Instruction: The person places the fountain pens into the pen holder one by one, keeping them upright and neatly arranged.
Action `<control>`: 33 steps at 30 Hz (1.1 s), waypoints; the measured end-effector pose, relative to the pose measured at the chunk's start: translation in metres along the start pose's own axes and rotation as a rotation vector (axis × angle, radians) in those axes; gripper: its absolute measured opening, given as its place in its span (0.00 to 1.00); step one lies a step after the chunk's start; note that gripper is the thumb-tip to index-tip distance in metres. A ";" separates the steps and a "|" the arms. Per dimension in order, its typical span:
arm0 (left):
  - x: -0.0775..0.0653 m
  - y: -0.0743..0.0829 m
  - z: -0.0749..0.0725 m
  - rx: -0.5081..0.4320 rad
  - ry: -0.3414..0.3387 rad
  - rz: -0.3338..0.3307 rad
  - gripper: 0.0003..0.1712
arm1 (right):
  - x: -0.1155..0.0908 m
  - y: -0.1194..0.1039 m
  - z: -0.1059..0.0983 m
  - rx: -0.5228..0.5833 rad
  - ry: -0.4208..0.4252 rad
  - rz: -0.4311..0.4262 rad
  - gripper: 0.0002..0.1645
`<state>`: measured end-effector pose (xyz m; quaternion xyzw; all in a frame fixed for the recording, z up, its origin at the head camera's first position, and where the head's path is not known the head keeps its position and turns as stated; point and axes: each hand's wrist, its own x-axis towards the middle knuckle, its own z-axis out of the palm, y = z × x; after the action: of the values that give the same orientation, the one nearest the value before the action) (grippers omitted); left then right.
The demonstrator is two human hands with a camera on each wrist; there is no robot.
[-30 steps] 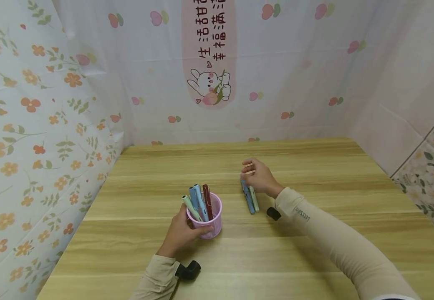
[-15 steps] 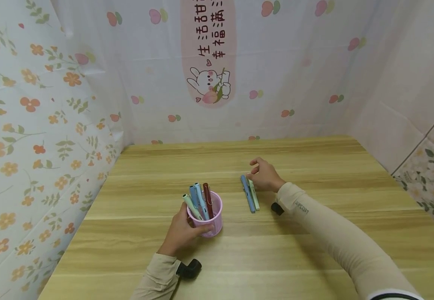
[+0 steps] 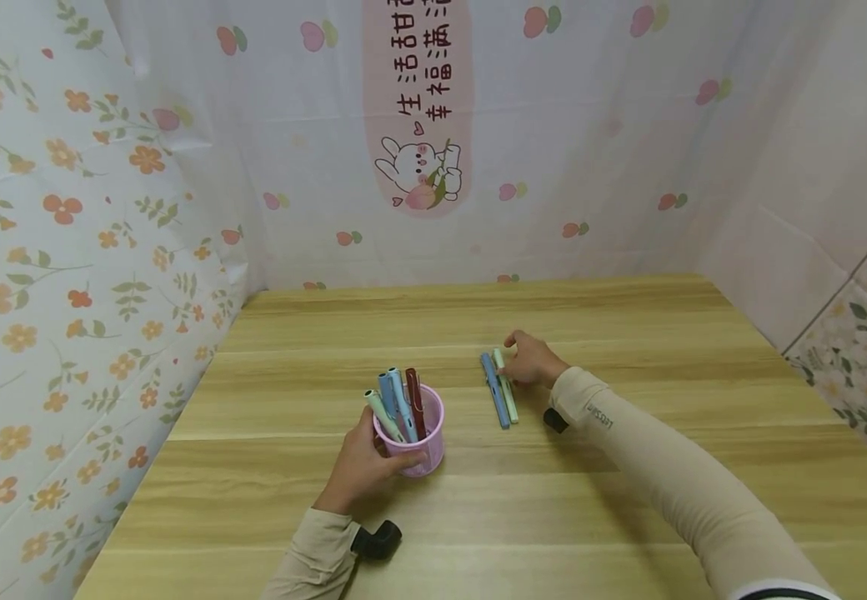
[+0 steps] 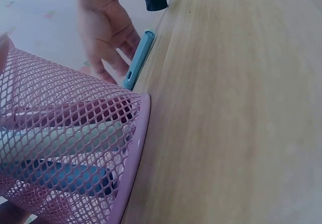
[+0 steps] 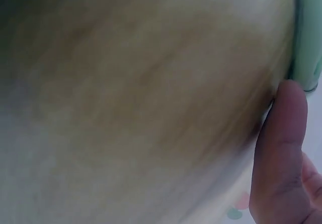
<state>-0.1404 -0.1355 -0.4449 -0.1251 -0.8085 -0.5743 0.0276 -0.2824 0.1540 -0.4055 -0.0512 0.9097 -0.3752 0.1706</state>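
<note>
My left hand (image 3: 358,467) grips a pink mesh pen holder (image 3: 433,451) on the table, thumb along its near side. Several capped pens stand in it: a pale green pen (image 3: 381,410), a dark red pen (image 3: 414,404) and blue ones (image 3: 401,402). To the right, a blue pen (image 3: 499,393) and a light green pen (image 3: 509,402) lie side by side. My right hand (image 3: 535,360) is at the green pen's far half, index finger held out. In the right wrist view the thumb (image 5: 279,148) is against the end of the green pen (image 5: 307,43); the other fingers are mostly hidden.
The wood-grain table (image 3: 591,508) runs back to a printed cloth (image 3: 576,142). A floral cloth (image 3: 66,292) hangs at the left. Black wrist-camera mounts (image 3: 378,540) sit at both wrists.
My right hand has moved from above the blue pen to the right, then down beside the light green pen. The left hand and the pen holder have stayed in place.
</note>
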 end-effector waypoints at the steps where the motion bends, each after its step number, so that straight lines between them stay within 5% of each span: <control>1: 0.000 0.000 0.000 0.001 -0.002 0.002 0.51 | 0.001 0.001 0.001 -0.014 -0.010 0.005 0.33; 8: -0.001 -0.003 0.001 0.012 -0.005 0.001 0.51 | 0.001 0.002 0.002 -0.096 -0.045 0.010 0.36; 22: 0.000 0.000 0.001 0.013 -0.001 -0.006 0.51 | 0.000 0.003 -0.003 -0.085 -0.071 0.029 0.38; 33: 0.000 0.001 0.000 0.019 0.002 -0.004 0.51 | -0.001 0.010 -0.011 0.184 -0.110 -0.015 0.43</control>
<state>-0.1406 -0.1348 -0.4443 -0.1226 -0.8142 -0.5667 0.0284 -0.2853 0.1688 -0.4046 -0.0624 0.8603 -0.4549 0.2215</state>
